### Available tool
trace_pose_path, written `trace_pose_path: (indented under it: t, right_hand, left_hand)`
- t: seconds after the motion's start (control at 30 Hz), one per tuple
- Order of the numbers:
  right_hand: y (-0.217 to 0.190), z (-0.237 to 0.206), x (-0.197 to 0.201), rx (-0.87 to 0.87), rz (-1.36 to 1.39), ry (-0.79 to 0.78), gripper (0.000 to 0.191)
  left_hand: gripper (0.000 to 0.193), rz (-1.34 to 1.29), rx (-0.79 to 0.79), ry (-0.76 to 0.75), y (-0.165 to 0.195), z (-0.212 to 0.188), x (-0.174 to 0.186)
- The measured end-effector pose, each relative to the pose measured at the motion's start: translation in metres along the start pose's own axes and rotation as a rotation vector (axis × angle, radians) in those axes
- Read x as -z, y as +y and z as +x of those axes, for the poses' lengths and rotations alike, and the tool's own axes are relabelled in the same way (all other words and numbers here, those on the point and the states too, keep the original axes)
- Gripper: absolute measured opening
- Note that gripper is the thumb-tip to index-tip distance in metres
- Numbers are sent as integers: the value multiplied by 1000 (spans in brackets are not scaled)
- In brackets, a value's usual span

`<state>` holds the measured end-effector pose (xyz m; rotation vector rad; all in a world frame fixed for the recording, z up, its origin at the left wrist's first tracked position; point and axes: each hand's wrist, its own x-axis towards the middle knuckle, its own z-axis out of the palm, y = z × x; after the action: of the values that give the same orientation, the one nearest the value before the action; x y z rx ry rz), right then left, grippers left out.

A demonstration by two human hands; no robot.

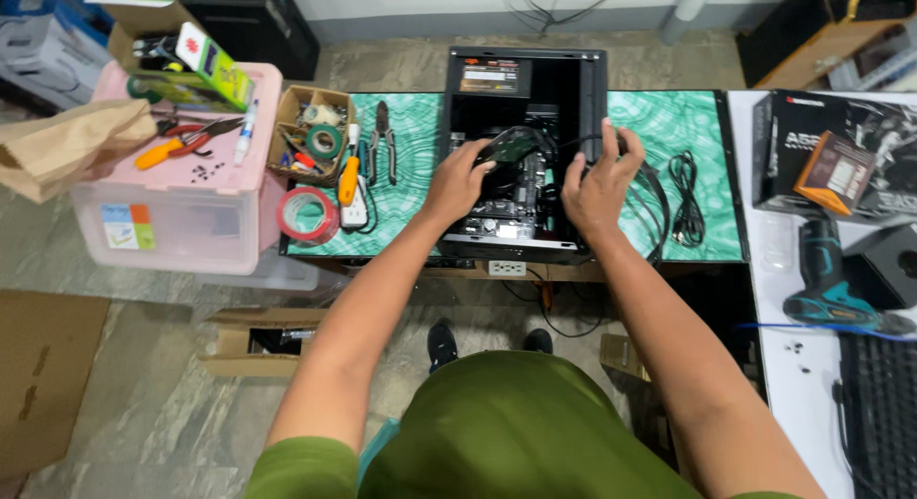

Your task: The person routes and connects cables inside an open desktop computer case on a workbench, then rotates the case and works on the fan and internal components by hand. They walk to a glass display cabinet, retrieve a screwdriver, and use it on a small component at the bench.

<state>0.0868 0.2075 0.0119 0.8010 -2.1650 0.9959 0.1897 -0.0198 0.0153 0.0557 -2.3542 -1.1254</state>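
The open black computer case [526, 127] lies in the middle of the green table [669, 127]. The left hand [458, 179] holds a small green card [516, 148] inside the case. The right hand [600, 179] is apart from it, fingers spread on the case's right wall beside a black cable [684, 198].

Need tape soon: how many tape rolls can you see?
2. A red roll lies on the green mat's left end, near the orange-handled tool. A dark green roll sits in the small cardboard tray behind it. Others may be hidden in the boxes.
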Motion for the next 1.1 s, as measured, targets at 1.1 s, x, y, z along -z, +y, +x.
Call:
trace_pose_path:
  t: [1.1]
  right_hand:
    - [8,29,-36,-133,11,-338,17]
  left_hand:
    - [34,177,-2,68,-23,17,14]
